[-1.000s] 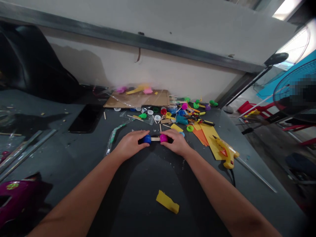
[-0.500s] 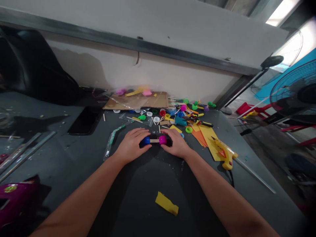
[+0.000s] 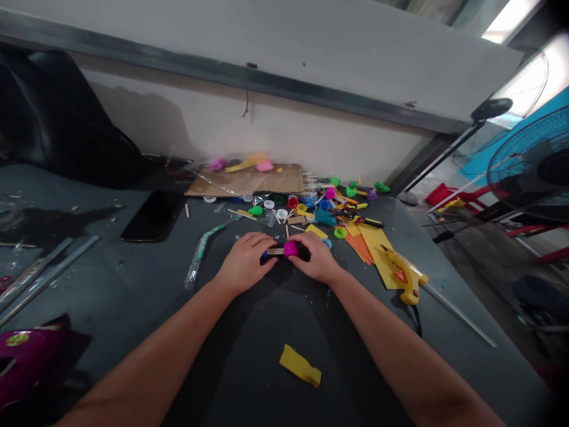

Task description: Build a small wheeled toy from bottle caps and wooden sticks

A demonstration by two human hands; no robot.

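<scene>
A small craft piece has a magenta plastic block (image 3: pixel 291 248), a blue plastic block (image 3: pixel 264 257) and pale wooden sticks (image 3: pixel 275 251) running between them. Dark parts show beside both blocks, too shadowed to name. My left hand (image 3: pixel 249 261) closes round the blue end and hides most of it. My right hand (image 3: pixel 315 258) grips the magenta end between thumb and fingers. Nearer to me, a torn strip of yellow foam or paper (image 3: pixel 300 366) lies flat on the dark grey table (image 3: pixel 249 367).
Bottle caps (image 3: pixel 281 215), sticks and pliers lie behind my hands. On the right are yellow sheets (image 3: pixel 377 255) and a yellow glue gun (image 3: pixel 405 276) with its cord. A phone (image 3: pixel 153 216), clear tubes (image 3: pixel 48 276) and a purple object (image 3: pixel 38 362) are on the left.
My left hand has slid slightly right along the craft piece and covers more of the blue block. The magenta block has shifted a little left and shows more fully.
</scene>
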